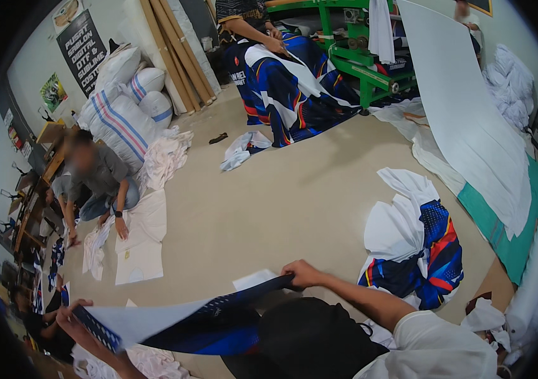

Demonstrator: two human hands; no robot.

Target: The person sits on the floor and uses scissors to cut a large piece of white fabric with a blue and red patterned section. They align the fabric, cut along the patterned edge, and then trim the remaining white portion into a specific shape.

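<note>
A printed fabric piece [183, 325] hangs stretched between my two hands, its white back folded over a dark blue patterned face. My left hand [74, 321] grips its left end, fingers closed at the patterned corner. At the upper right end, my right hand [304, 275] is closed on the dark edge. Below the right forearm, a black rounded shape [316, 335] hides part of the fabric and floor; what it is I cannot tell. Just beyond the fabric lies a small white piece [256, 279] on the floor.
A pile of blue, red and white printed cloth [417, 246] lies to the right. Ahead, a person handles a large printed sheet [300, 95] beside a green machine [360, 69]. Another person crouches left over pale cloth [142, 243], near stuffed white sacks [117, 123]. White sheeting [471, 120] hangs at right.
</note>
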